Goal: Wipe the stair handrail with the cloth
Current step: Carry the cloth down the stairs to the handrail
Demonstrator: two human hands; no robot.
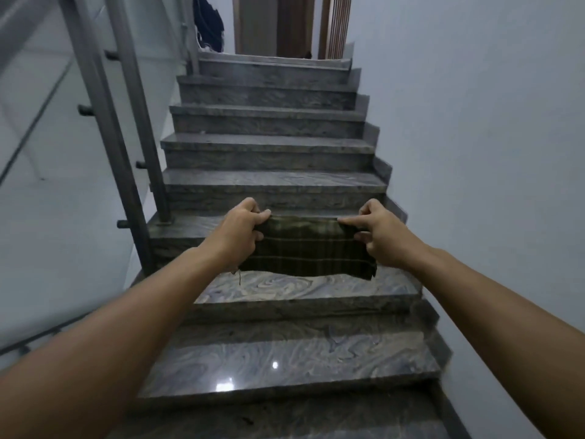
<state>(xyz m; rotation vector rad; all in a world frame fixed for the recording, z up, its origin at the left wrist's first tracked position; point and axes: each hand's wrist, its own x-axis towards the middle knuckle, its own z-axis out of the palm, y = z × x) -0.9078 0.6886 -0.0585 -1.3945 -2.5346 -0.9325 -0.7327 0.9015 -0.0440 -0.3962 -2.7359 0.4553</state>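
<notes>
A dark green checked cloth [308,248] hangs stretched flat in the air over the stairs, in the middle of the head view. My left hand [235,231] pinches its upper left corner. The upper right corner is held by my right hand [381,234]. Both arms reach straight forward. The stair handrail [19,30] is a grey metal bar at the far upper left, blurred, carried on metal posts [104,115] with glass panels. Neither hand nor cloth touches it.
Grey marble steps [269,147] climb ahead to a landing with a wooden door [269,23] and a dark bundle [207,20] at the top left. A plain white wall [474,122] closes the right side. The railing posts stand along the left edge.
</notes>
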